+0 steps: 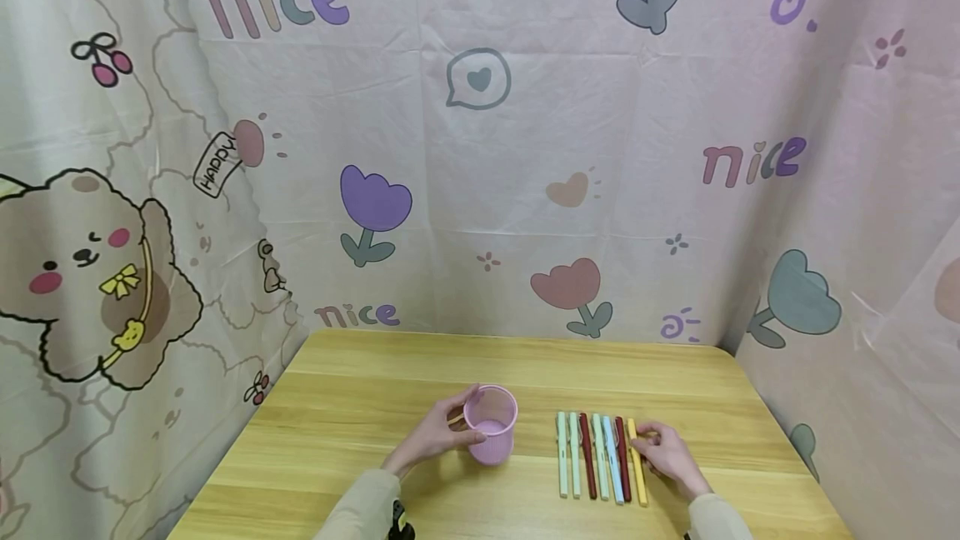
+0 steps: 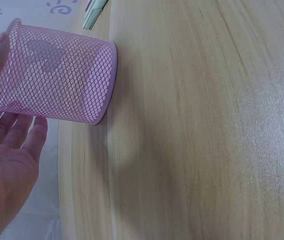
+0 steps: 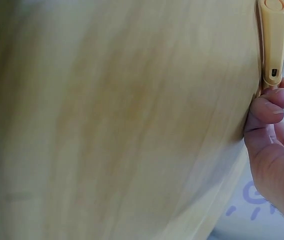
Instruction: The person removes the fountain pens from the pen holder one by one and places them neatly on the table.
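A pink mesh pen holder [image 1: 492, 450] stands on the table, its inside bare of pens. My left hand [image 1: 437, 435] holds it from the left near the rim; in the left wrist view the thumb is on one side of the mesh holder [image 2: 57, 75] and the fingers on the other. To the right, my right hand [image 1: 670, 454] pinches the yellow pen [image 1: 641, 483] around its middle. The right wrist view shows thumb and fingertips at the yellow pen [image 3: 274, 42], with part of it hidden. This pen lies at the right end of a row.
Left of the yellow pen lie pale green pens [image 1: 562, 457], dark red pens [image 1: 588, 457] and a light blue pen [image 1: 612, 461], roughly parallel. The wooden table [image 1: 420, 357] has rounded far corners. A printed curtain [image 1: 480, 173] hangs behind and along both sides.
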Available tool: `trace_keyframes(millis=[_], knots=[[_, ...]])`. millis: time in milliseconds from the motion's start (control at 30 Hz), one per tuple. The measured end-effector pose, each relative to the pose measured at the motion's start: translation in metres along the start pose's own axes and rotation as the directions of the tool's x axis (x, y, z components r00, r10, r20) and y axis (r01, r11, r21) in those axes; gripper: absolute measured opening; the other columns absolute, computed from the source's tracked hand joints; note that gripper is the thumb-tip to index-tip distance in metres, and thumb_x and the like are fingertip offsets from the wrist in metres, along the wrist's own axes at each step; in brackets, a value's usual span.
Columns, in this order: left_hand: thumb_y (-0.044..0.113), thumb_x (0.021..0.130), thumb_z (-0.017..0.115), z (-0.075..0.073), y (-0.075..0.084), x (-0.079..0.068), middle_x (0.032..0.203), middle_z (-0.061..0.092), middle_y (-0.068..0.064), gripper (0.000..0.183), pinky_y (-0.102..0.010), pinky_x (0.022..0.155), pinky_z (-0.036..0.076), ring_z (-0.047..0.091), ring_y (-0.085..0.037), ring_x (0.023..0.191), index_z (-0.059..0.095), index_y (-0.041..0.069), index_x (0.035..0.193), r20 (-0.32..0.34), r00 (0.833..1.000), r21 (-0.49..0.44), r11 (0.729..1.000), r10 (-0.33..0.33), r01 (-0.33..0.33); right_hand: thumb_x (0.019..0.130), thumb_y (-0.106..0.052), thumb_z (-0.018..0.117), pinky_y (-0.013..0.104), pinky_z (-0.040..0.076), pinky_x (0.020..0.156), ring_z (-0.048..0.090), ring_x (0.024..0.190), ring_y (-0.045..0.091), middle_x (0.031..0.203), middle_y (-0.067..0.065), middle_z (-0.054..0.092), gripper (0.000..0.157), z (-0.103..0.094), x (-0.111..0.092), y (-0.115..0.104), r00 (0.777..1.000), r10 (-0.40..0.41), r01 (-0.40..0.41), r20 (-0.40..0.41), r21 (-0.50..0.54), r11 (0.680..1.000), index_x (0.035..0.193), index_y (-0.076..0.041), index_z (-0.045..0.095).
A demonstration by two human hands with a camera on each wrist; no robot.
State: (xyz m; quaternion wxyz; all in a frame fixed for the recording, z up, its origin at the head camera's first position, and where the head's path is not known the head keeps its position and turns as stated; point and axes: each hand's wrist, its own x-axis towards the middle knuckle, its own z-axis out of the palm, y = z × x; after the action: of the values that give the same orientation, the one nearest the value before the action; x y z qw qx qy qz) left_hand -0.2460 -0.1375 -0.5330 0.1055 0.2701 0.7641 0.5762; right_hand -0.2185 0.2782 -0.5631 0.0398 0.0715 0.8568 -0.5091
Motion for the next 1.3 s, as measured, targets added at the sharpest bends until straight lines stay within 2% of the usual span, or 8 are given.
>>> trace_keyframes(millis=[800, 1000, 1300], knots=[[0.008, 0.085, 0.078, 0.0000, 0.0028, 0.0004, 0.158, 0.027, -0.036, 0.090, -0.055, 0.116, 0.040, 0.039, -0.054, 0.141, 0.023, -0.012, 0.153, -0.006, 1.000, -0.015, 1.000, -0.007, 0.007, 0.092, -0.004, 0.064, 0.017, 0.040, 0.044, 0.049, 0.054, 0.012, 0.071, 0.004, 0.056, 0.034, 0.0009, -0.0020, -0.0028, 1.000, 0.019, -0.019, -0.016, 0.007, 1.000, 0.120, 0.013, 0.055], [0.008, 0.086, 0.078, -0.0001, 0.0025, -0.0005, 0.157, 0.027, -0.037, 0.090, -0.053, 0.116, 0.042, 0.039, -0.055, 0.141, 0.022, -0.013, 0.153, -0.004, 1.000, -0.004, 1.000, -0.005, 0.005, 0.092, -0.004, 0.064, 0.018, 0.041, 0.044, 0.048, 0.053, 0.012, 0.070, 0.004, 0.055, 0.034, 0.0014, -0.0035, -0.0044, 1.000, 0.014, -0.014, -0.016, 0.006, 1.000, 0.120, 0.013, 0.055], [0.011, 0.085, 0.078, 0.0006, 0.0010, 0.0007, 0.157, 0.028, -0.036, 0.091, -0.055, 0.116, 0.040, 0.038, -0.055, 0.141, 0.022, -0.012, 0.153, 0.001, 1.000, 0.002, 1.000, -0.002, 0.002, 0.092, -0.005, 0.061, 0.018, 0.041, 0.044, 0.047, 0.052, 0.011, 0.070, 0.004, 0.054, 0.042, 0.0002, -0.0022, -0.0036, 1.000, 0.023, -0.023, -0.014, -0.002, 1.000, 0.127, 0.015, 0.049]])
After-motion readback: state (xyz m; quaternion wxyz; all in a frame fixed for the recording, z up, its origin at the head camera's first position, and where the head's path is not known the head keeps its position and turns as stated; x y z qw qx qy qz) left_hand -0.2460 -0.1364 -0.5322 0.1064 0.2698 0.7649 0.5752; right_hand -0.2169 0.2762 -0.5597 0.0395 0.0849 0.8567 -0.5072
